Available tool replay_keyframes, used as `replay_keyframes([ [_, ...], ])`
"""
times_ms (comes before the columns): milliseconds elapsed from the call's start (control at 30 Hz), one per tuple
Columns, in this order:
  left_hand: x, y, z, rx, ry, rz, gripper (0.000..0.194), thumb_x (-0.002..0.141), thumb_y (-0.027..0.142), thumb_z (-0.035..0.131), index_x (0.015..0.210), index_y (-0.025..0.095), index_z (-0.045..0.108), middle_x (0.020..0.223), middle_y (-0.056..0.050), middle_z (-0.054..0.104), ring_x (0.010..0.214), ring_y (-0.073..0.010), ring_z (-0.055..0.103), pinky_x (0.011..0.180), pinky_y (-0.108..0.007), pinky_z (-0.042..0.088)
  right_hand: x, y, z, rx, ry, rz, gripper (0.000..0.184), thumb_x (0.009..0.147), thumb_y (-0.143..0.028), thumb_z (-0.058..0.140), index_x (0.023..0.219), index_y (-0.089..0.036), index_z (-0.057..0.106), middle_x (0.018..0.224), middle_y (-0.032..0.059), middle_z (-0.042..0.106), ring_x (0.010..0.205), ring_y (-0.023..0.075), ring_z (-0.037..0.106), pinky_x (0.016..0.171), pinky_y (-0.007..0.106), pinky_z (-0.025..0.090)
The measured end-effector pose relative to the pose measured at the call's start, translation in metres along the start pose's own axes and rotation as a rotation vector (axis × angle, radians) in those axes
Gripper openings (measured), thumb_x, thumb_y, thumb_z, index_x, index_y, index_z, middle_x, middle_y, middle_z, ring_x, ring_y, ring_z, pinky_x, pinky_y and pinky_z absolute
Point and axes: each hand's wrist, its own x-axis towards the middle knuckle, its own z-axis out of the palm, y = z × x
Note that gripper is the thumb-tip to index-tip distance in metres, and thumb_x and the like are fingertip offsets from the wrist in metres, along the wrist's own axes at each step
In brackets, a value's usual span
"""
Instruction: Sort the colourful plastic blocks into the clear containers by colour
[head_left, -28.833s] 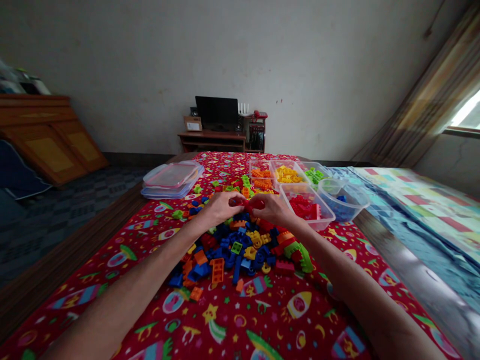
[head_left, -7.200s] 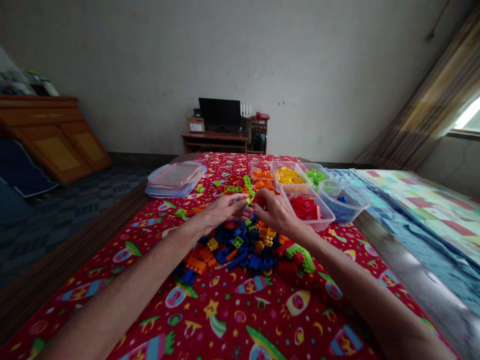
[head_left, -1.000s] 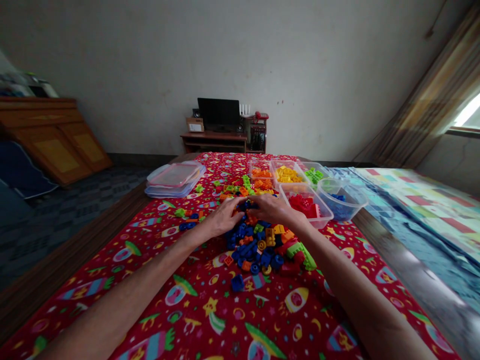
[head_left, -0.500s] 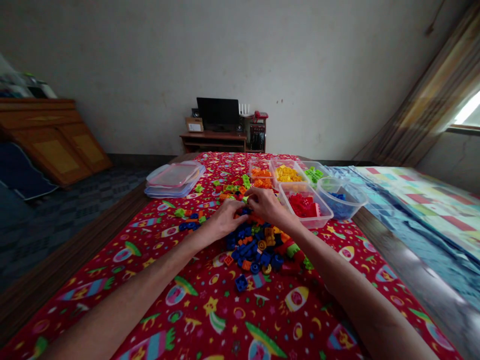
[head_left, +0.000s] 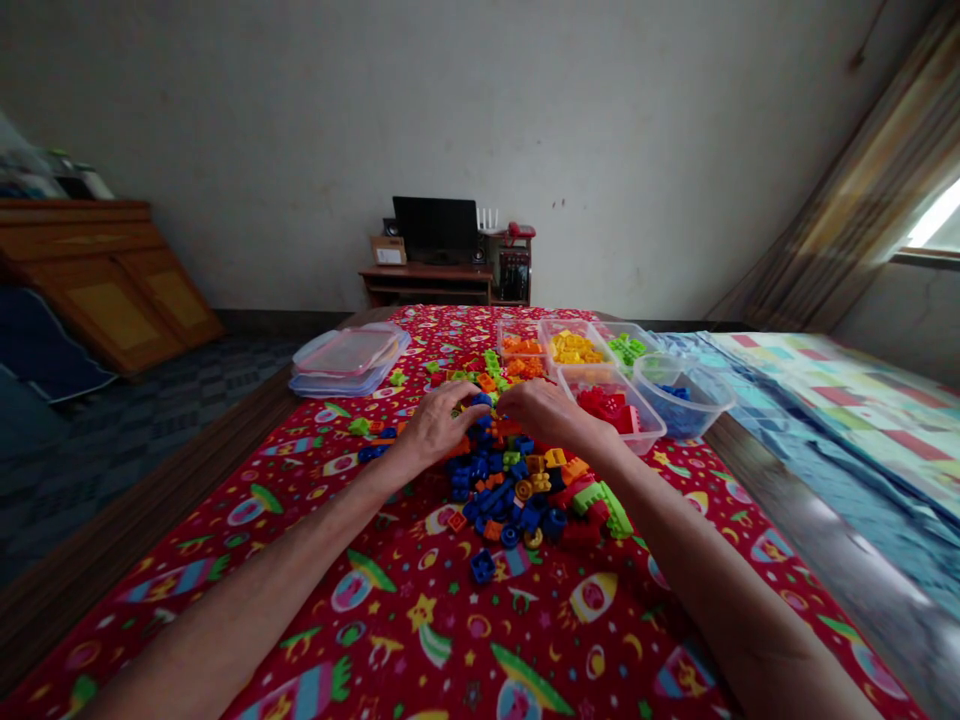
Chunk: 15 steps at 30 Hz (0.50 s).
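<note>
Both bare forearms reach forward — left hand (head_left: 442,422) and right hand (head_left: 541,408) curled inward.

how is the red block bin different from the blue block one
The red block bin is rectangular with rounded corners, while the blue block bin has a round rim. The red block bin shows a fuller heap; the blue block bin shows a smaller cluster. The red block bin is nearer the right hand, the blue block bin farther right. Both are see-through and open.

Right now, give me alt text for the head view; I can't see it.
Left hand and right hand close together over a pile of mixed toy bricks on a red cloth. Clear tubs of bricks sit right, stacked lids left.
</note>
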Motion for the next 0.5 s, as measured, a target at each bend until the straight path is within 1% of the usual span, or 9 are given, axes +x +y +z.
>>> replay_keyframes([
  [67, 0.001, -0.002, -0.005, -0.010, 0.015, -0.043, 0.038, 0.086, 0.055, 0.049, 0.090, 0.020, 0.062, 0.087, -0.005, 0.068, 0.083, -0.0213, 0.061, 0.080, -0.032, 0.048, 0.000, -0.001, -0.001, 0.003, -0.020, -0.002, 0.021, 0.090, -0.017, 0.050, 0.095, -0.016, 0.071, 0.090, 0.0088, 0.071, 0.084, 0.0170, 0.063, 0.070, 0.025, 0.038],
  [100, 0.002, -0.004, -0.008, -0.020, 0.001, -0.064, 0.038, 0.085, 0.055, 0.050, 0.089, 0.019, 0.062, 0.086, -0.005, 0.068, 0.081, -0.0210, 0.062, 0.079, -0.032, 0.048, -0.001, -0.003, -0.003, 0.008, -0.030, 0.005, 0.020, 0.090, -0.021, 0.053, 0.099, -0.016, 0.071, 0.094, 0.0097, 0.071, 0.087, 0.0179, 0.063, 0.072, 0.026, 0.039],
  [167, 0.003, -0.010, -0.013, -0.047, -0.080, -0.101, 0.039, 0.083, 0.055, 0.052, 0.089, 0.019, 0.064, 0.087, -0.005, 0.069, 0.080, -0.0212, 0.062, 0.078, -0.032, 0.049, -0.005, -0.006, -0.006, 0.013, -0.064, 0.030, 0.025, 0.088, -0.029, 0.060, 0.107, -0.016, 0.068, 0.102, 0.0113, 0.069, 0.095, 0.0200, 0.062, 0.077, 0.027, 0.041],
  [233, 0.003, -0.018, -0.017, -0.059, -0.166, -0.127, 0.039, 0.080, 0.053, 0.055, 0.093, 0.018, 0.065, 0.092, -0.007, 0.070, 0.083, -0.0227, 0.064, 0.079, -0.033, 0.050, -0.008, -0.009, -0.008, -0.008, -0.110, 0.064, 0.030, 0.085, -0.030, 0.064, 0.112, -0.016, 0.066, 0.108, 0.0124, 0.067, 0.102, 0.0219, 0.060, 0.083, 0.029, 0.042],
  [300, 0.003, -0.024, -0.021, -0.017, -0.191, -0.143, 0.043, 0.077, 0.051, 0.059, 0.101, 0.017, 0.065, 0.097, -0.009, 0.070, 0.089, -0.0249, 0.064, 0.081, -0.036, 0.050, -0.011, -0.010, -0.008, -0.047, -0.133, 0.086, 0.029, 0.086, -0.025, 0.062, 0.113, -0.015, 0.065, 0.110, 0.0138, 0.066, 0.106, 0.0230, 0.059, 0.087, 0.030, 0.042],
  [400, 0.003, -0.027, -0.029, 0.075, -0.215, -0.150, 0.048, 0.073, 0.049, 0.063, 0.111, 0.018, 0.064, 0.105, -0.010, 0.069, 0.096, -0.0273, 0.063, 0.088, -0.038, 0.048, -0.011, -0.007, -0.004, -0.071, -0.088, 0.065, 0.025, 0.088, -0.020, 0.058, 0.111, -0.013, 0.066, 0.110, 0.0146, 0.066, 0.106, 0.0221, 0.058, 0.089, 0.030, 0.040],
  [500, 0.002, -0.022, -0.040, 0.109, -0.342, -0.144, 0.046, 0.074, 0.046, 0.062, 0.112, 0.020, 0.064, 0.112, -0.010, 0.068, 0.103, -0.0282, 0.062, 0.091, -0.038, 0.047, -0.007, 0.001, -0.003, -0.011, -0.015, 0.003, 0.018, 0.089, -0.023, 0.057, 0.103, -0.017, 0.067, 0.098, 0.0098, 0.068, 0.096, 0.0177, 0.060, 0.084, 0.028, 0.040],
])
